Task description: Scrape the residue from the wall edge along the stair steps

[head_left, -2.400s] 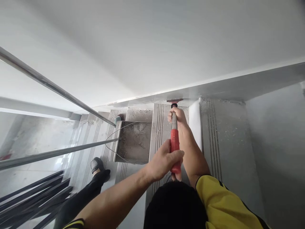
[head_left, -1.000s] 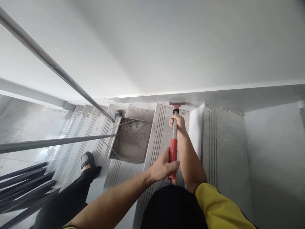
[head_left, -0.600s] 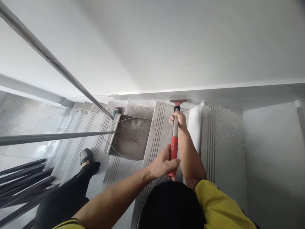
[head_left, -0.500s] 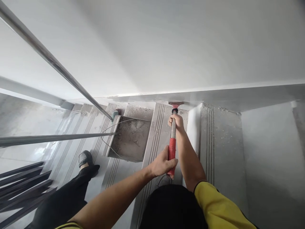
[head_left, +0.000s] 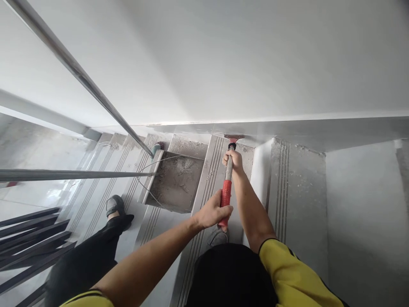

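Note:
A scraper [head_left: 226, 194] with a red grip, a bare metal shaft and a wide red head [head_left: 234, 138] lies between my hands. Its blade end meets the grey skirting strip [head_left: 271, 128] where a stair tread runs into the wall. My left hand [head_left: 211, 212] is closed around the red grip, thumb across it. Further up, just below the head, my right hand [head_left: 234, 160] is wrapped around the shaft. Crumbs of debris lie on the stair tread [head_left: 220, 166] beside the tool.
Left of my hands a dusty dustpan [head_left: 177, 183] rests on the steps, its long pole reaching left. Behind it stands a green-headed brush [head_left: 156, 148] on a second pole. Dark railing bars [head_left: 32, 226] are at lower left. My shoe [head_left: 115, 205] is on a lower step.
The scraper and both hands have shifted slightly left, the grip end more than the head. My grip is the same, and a shoe tip now shows below the handle.

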Motion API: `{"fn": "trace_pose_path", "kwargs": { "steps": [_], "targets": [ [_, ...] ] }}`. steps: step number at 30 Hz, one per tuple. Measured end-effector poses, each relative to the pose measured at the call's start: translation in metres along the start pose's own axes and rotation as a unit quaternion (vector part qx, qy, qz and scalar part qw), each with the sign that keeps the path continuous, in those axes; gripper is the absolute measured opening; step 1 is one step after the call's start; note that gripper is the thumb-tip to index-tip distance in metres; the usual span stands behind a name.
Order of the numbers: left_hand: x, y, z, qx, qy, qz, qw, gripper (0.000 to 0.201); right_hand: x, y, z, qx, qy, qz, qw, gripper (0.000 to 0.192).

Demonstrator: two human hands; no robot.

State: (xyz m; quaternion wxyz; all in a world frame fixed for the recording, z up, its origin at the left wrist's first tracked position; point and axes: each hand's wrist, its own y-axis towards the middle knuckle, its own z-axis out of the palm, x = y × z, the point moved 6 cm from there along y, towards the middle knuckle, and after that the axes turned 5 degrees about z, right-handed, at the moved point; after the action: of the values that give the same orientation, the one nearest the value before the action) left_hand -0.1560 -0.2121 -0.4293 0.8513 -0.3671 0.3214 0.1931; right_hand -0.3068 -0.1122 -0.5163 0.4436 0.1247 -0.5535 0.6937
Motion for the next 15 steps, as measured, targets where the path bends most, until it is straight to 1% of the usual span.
{"fn": "trace_pose_path", "kwargs": {
  "steps": [5, 8, 11, 13, 15],
  "targets": [
    [-0.001, -0.003, -0.008, 0.012, -0.017, -0.006, 1.000, 0.043, -0.004, 0.004, 0.006, 0.000, 0.012, -0.002, 1.000, 0.015],
    [-0.002, -0.005, -0.014, 0.000, -0.010, -0.010, 1.000, 0.043, -0.007, 0.005, 0.008, -0.014, 0.008, -0.001, 1.000, 0.016],
    [-0.002, -0.009, -0.021, 0.001, -0.015, -0.011, 1.000, 0.042, -0.012, 0.008, 0.015, -0.003, 0.014, -0.002, 1.000, 0.015],
    [-0.004, -0.012, -0.027, -0.002, -0.015, -0.007, 1.000, 0.043, -0.017, 0.012, 0.021, 0.001, 0.021, -0.008, 1.000, 0.013],
    [-0.005, -0.014, -0.037, -0.019, -0.008, -0.003, 1.000, 0.044, -0.023, 0.016, 0.026, -0.008, 0.022, -0.006, 1.000, 0.013]
  ]
}}
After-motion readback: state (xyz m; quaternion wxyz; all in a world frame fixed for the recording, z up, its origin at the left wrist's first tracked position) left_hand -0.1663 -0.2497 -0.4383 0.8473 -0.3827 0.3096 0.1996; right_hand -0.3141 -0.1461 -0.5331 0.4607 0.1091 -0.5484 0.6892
